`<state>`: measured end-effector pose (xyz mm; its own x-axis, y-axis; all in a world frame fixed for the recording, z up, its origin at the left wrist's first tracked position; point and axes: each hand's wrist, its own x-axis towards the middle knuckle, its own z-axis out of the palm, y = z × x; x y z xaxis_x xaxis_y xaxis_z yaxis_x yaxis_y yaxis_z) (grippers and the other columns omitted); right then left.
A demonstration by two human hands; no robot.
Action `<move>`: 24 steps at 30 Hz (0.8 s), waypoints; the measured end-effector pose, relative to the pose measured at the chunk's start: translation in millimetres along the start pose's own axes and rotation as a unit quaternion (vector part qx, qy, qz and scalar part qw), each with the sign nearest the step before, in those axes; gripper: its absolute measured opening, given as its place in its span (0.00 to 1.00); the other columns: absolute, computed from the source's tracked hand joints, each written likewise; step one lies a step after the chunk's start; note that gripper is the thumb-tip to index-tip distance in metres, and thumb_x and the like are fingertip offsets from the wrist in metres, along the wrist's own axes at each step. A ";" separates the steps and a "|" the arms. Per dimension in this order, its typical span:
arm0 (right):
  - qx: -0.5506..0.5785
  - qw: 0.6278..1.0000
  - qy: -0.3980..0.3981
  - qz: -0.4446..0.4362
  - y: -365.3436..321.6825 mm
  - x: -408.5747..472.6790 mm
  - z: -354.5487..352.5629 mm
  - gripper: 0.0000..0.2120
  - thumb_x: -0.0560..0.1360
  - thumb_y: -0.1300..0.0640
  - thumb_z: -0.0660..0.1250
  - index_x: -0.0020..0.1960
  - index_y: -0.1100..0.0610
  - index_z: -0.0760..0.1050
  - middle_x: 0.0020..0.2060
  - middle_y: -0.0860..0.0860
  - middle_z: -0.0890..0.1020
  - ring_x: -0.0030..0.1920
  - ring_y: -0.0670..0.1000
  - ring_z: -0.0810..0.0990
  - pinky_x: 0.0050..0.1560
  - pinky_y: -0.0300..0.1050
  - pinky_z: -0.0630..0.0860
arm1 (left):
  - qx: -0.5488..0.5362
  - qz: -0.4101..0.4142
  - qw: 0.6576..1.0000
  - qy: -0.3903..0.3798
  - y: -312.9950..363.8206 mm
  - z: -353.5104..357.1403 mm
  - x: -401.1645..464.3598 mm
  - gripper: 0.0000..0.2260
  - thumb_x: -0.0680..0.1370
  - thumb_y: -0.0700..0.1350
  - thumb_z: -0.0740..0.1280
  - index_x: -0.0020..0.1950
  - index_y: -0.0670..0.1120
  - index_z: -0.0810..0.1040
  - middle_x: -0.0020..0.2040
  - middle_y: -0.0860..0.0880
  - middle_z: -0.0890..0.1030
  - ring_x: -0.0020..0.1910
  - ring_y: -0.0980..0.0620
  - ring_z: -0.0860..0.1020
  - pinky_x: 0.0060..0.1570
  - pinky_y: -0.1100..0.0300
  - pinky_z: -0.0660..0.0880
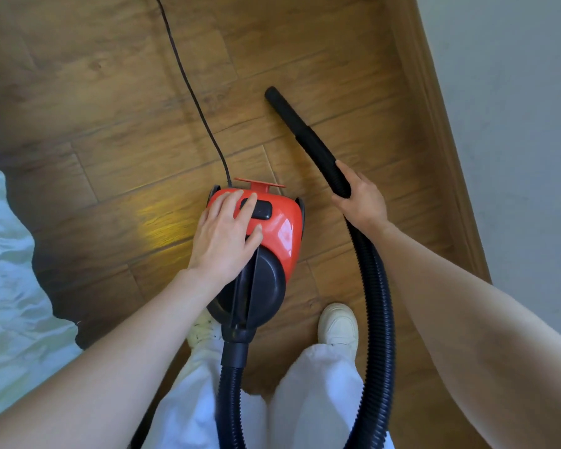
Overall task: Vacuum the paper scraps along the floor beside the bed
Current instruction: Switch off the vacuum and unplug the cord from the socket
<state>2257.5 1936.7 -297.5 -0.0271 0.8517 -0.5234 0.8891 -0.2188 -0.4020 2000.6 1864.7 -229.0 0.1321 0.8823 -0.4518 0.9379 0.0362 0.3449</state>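
Note:
A small red and black vacuum cleaner [279,228] sits on the wooden floor [117,131] in front of my feet. My left hand [227,228] rests flat on its red top, fingers straight, with one fingertip on the black switch [263,210]. My right hand [360,197] grips the black hose nozzle [300,124], whose tip points away and touches or hovers just over the floor. The ribbed hose [381,303] loops back down to the vacuum's black end. No paper scraps show in view.
The bed's white sheet [10,286] lies along the left. A wooden skirting board [434,108] and pale wall [515,124] run down the right. The black power cord [191,92] trails away across the floor. My white shoes [339,325] stand behind the vacuum.

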 end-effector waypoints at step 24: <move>-0.144 0.979 -0.050 -0.139 -124.0 -156.1 -204.7 0.24 0.81 0.53 0.56 0.76 0.57 0.61 0.72 0.54 0.66 0.70 0.57 0.66 0.65 0.51 0.71 | -0.052 -0.158 0.983 0.075 102.8 -188.1 -128.0 0.20 0.80 0.49 0.58 0.71 0.45 0.69 0.69 0.46 0.69 0.69 0.46 0.64 0.65 0.48 0.65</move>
<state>2245.0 1928.3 -12.2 -0.3183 0.8054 -0.5000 0.9323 0.1703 -0.3191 2019.8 1843.8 19.0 -0.2168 0.8778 -0.4271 0.8856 0.3609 0.2923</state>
